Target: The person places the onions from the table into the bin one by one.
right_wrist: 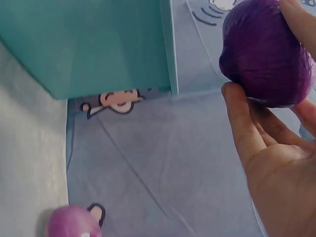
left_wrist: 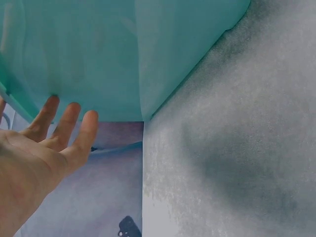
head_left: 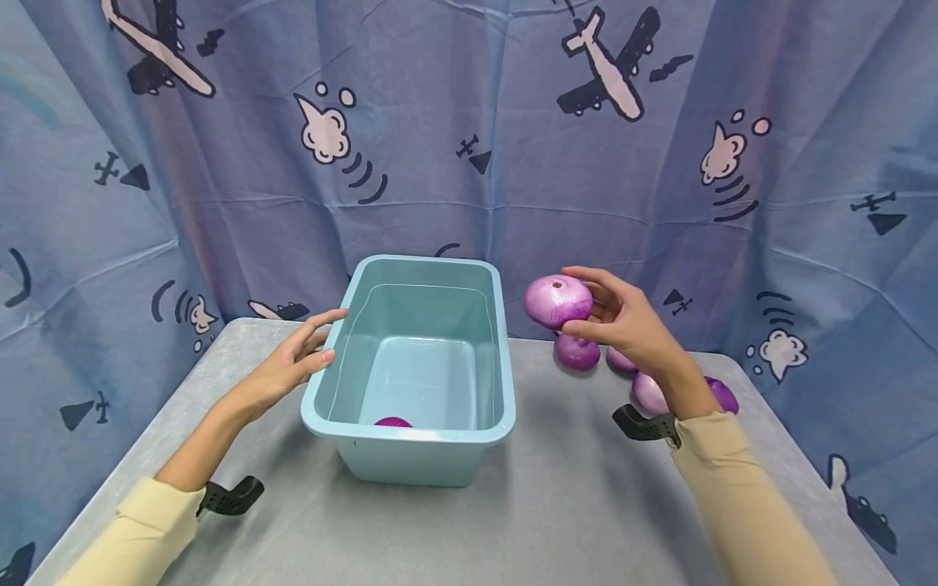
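My right hand (head_left: 630, 321) holds a red onion (head_left: 557, 301) between thumb and fingers, raised above the table to the right of a light blue plastic tub (head_left: 418, 456). In the right wrist view, the held onion (right_wrist: 266, 54) looks dark purple and shiny. My left hand (head_left: 282, 366) touches the left side of the tub at its rim. Its fingers (left_wrist: 69, 123) lie fairly straight against the tub's outer wall in the left wrist view. Inside the tub, a bright purple piece (head_left: 393, 422) peeks over the near rim, mostly hidden.
Several more red onions lie on the grey table (head_left: 572, 505) at the right. One onion (head_left: 576, 352) sits just below the held one, and others are partly behind my right wrist. A blue curtain (head_left: 440, 146) with airplane prints hangs behind the table.
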Demonstrator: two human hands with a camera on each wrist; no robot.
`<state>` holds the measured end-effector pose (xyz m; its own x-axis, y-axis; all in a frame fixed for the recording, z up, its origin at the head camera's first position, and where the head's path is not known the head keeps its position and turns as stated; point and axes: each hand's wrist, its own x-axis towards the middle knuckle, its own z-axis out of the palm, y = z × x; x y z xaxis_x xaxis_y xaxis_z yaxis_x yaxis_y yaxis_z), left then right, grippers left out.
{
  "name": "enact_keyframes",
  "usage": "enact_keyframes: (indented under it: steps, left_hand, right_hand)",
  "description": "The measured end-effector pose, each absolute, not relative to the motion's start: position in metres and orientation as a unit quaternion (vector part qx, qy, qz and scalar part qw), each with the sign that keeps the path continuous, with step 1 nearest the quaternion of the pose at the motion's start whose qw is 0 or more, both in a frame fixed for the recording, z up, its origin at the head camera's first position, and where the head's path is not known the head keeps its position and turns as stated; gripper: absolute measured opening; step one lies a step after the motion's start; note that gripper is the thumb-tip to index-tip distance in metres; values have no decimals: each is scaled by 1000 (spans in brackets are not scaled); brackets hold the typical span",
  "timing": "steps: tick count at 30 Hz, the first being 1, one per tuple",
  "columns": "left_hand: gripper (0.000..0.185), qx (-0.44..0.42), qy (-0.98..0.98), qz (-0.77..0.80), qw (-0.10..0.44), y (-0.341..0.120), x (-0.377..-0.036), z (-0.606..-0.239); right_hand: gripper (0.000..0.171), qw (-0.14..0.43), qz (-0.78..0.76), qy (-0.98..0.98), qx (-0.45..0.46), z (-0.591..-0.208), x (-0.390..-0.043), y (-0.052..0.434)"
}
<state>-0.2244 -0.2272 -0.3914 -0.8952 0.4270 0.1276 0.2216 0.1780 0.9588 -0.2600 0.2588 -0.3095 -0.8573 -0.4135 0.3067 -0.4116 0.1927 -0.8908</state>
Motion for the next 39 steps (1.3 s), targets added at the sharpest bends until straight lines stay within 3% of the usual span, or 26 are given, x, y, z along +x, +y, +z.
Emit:
enact_keyframes:
  steps: [20, 39]
  left_hand:
    - [58, 209, 772, 597, 72, -231, -226, -388]
    - [58, 201, 770, 602, 65, -230, -226, -385]
  right_hand:
    - [74, 28, -604, 724, -333, -303, -267, 198]
    - [73, 93, -596, 717, -349, -316, -270, 164]
